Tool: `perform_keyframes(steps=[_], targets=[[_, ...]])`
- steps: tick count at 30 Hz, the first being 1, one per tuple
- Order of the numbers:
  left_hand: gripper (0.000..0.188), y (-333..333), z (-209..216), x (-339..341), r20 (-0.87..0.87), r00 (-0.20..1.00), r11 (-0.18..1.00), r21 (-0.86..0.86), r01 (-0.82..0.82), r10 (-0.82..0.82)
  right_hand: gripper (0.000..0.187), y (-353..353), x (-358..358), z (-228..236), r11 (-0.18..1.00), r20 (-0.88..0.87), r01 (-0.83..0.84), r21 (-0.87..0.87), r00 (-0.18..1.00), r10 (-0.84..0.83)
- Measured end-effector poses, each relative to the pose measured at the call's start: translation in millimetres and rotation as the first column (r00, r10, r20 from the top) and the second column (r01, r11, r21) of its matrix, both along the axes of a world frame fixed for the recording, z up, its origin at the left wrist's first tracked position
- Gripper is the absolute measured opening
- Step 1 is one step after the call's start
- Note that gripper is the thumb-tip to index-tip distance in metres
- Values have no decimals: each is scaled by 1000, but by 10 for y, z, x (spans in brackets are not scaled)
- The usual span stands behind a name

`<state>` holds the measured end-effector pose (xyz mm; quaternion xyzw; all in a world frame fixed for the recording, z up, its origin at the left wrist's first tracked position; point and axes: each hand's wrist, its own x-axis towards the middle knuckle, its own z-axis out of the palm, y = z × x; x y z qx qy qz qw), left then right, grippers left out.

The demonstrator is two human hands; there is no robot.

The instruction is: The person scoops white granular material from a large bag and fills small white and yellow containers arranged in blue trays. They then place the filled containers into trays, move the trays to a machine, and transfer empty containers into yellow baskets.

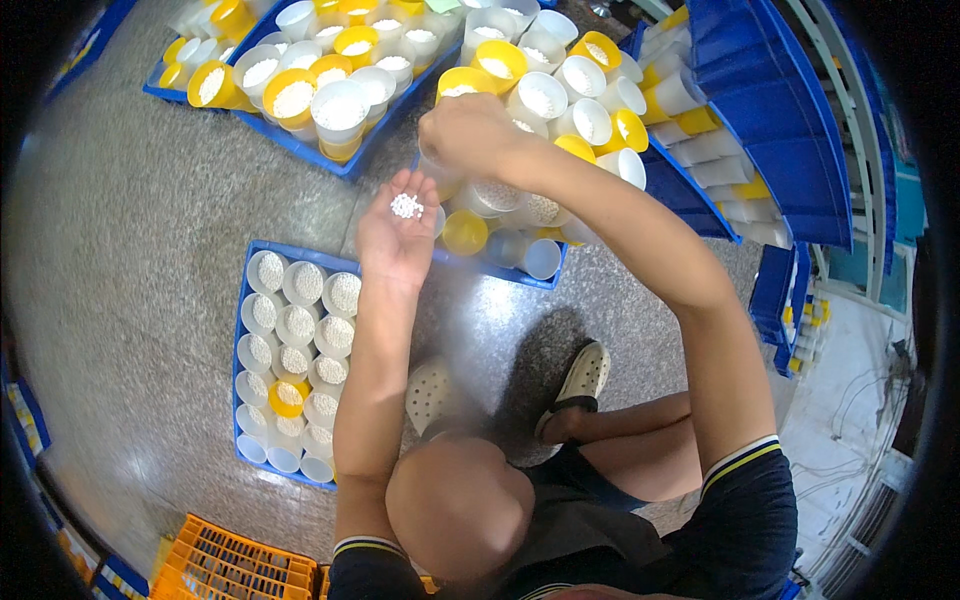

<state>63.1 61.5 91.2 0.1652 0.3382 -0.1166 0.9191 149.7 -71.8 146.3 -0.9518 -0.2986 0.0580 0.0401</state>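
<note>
My left hand (390, 243) is turned palm up, its fingers slightly curled. A small heap of white beads (407, 206) lies in that palm. My right hand (468, 135) is closed, knuckles up, over the near-left part of a tray crowded with cups. Whatever its fingers may hold is hidden from this view. Around it stand white cups (537, 97) and yellow cups (497, 62), many filled with white beads. Along the tray's near edge, a yellow cup (464, 232) and a clear cup (542, 259) show beside my left fingers.
A blue tray (243, 330) with rows of bead-filled cups sits on the floor left of my left forearm. Another blue tray (300, 150) of cups lies at the far left. Stacked blue trays (790, 130) rise at right. An orange crate (225, 562) stands near lower left.
</note>
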Motion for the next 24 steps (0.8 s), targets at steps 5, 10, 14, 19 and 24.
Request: perform_keyframes(steps=[5,10,14,19,24], targets=[[27,-16,-25,15,7,1000,999,23,27,-27,19,-74,-203,425,992,-91,17,128,996,-5],[25,-46,0,15,61,998,999,-48,6,-3,19,-45,-370,520,958,-122,-111,266,981,148],[20,10,-23,-9,8,1000,1000,-23,17,-17,16,-198,-79,330,991,253,46,124,965,-76],[18,172,-154,-51,9,1000,994,-103,28,-27,19,-235,108,119,994,161,80,-70,985,-68],[8,383,-330,-100,-8,998,994,-92,-55,54,17,-212,-265,559,998,386,-59,21,921,46]])
